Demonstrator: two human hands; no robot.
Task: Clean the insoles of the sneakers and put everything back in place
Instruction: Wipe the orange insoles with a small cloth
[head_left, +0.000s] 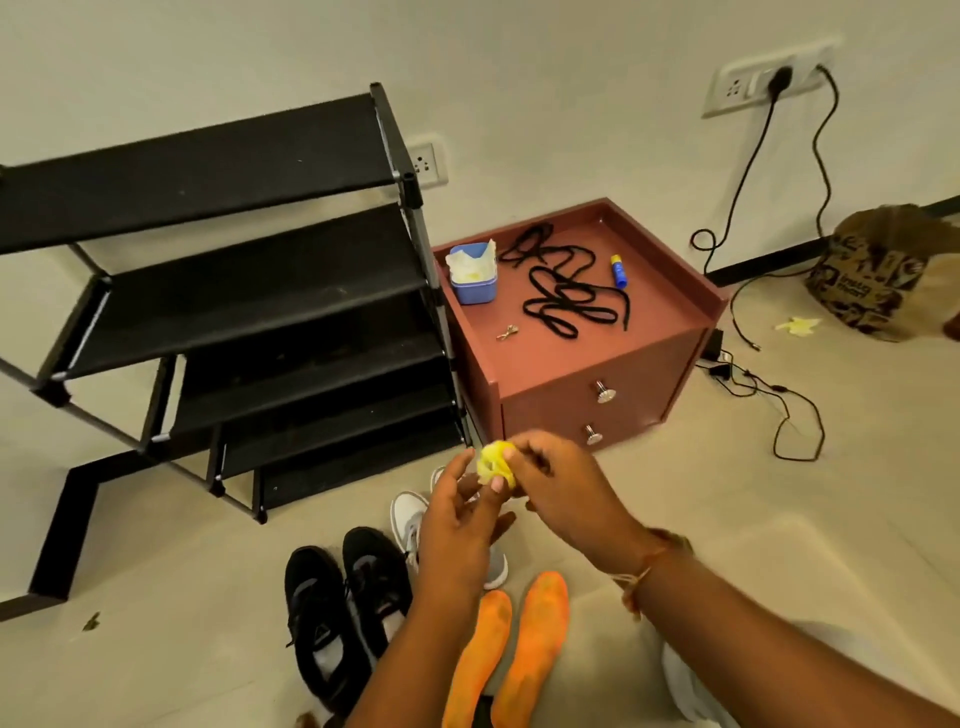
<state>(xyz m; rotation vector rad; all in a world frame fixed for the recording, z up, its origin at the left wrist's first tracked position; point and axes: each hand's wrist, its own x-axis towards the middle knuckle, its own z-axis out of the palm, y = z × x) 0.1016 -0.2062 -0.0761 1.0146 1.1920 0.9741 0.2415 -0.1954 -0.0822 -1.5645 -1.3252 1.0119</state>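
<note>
In the head view, our right hand (556, 488) pinches a crumpled yellow wipe (493, 465), and our left hand (452, 525) touches it with fairly straight fingers. The two orange insoles (535, 639) lie side by side on the floor below the hands, toward us. Their long axes run away from us, and we judge the left hand nearer.

The rack (249, 291) stands left of the cabinet (649, 332), which carries a tub (472, 280) and laces (566, 296). Sneakers (337, 613) lie on the floor (727, 519) before the rack, insoles (530, 639) just right of them.
</note>
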